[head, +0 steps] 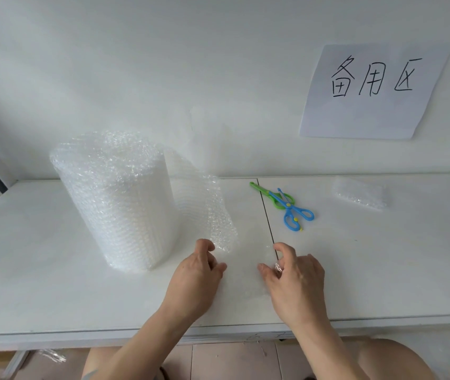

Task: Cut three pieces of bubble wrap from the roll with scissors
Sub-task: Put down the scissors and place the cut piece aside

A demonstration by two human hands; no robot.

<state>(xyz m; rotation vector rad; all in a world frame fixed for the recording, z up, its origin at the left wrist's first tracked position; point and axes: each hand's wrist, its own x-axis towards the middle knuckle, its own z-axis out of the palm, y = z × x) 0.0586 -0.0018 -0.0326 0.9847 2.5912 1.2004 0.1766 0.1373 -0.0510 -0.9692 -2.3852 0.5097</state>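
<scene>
Nearest the camera, the left hand [200,266] and the right hand [293,272] hovered low over the white tabletop [54,283], a little apart, fingers curled. The right hand pinched the edge of a clear piece of bubble wrap [245,281] lying flat between the hands; whether the left hand gripped it I could not tell. The roll of bubble wrap [117,198] stood upright at left, its loose end trailing toward the left hand. The scissors [286,205], blue and green, lay beyond the right hand. A folded piece of bubble wrap [358,194] lay far right, under a paper sign [374,91] on the wall.
</scene>
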